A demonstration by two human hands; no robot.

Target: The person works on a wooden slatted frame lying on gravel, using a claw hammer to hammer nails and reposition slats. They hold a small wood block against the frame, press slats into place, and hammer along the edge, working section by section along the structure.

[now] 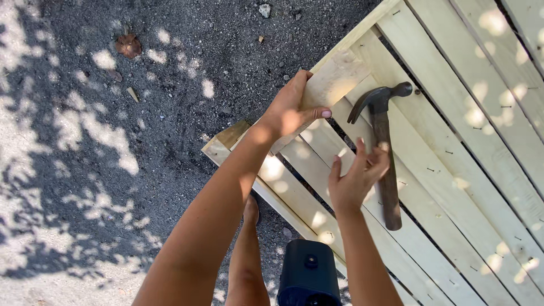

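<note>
Landmark: pale slatted wooden pallet (453, 141), lying on dark gravel ground (170, 113).
Loose board: short pale plank (328, 85) at the pallet's near-left corner, set askew across the slats; no nail visible in it, so apparently unfixed.
Left hand (292, 110): clamped on the board's end, thumb on top.
Right hand (357, 178): fingers spread, beside the handle, probably just touching it.
Claw hammer (382, 147): lying on the slats right of the board, head away, rusty-brown.
Done: slats already stapled.
</note>
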